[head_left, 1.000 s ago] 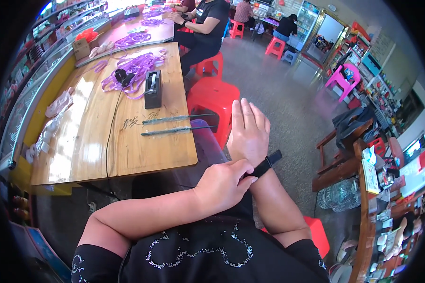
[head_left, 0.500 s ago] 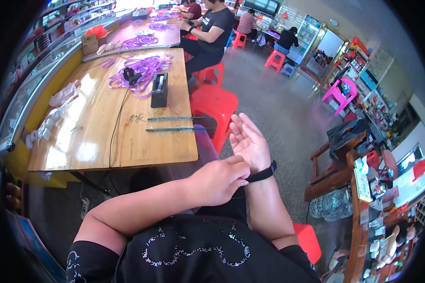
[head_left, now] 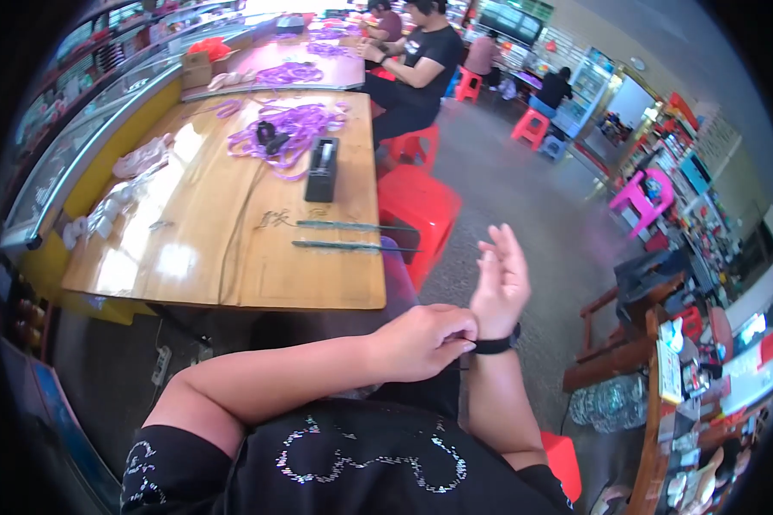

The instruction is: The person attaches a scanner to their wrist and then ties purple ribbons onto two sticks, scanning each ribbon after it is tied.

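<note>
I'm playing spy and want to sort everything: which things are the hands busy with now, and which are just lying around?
Busy with:
- black wristband, pinched by the left hand
- right hand, wearing it

Just around, untouched:
- purple ribbons on the near table
- black tape dispenser
- red stool
- pink chair

Wristband [head_left: 495,345] around right wrist [head_left: 491,327], tape dispenser [head_left: 320,178] and ribbons [head_left: 314,118] on table [head_left: 318,281] at left

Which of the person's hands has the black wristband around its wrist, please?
The right hand: the black wristband circles its wrist, while the left hand has a bare wrist and pinches at the band.
</note>
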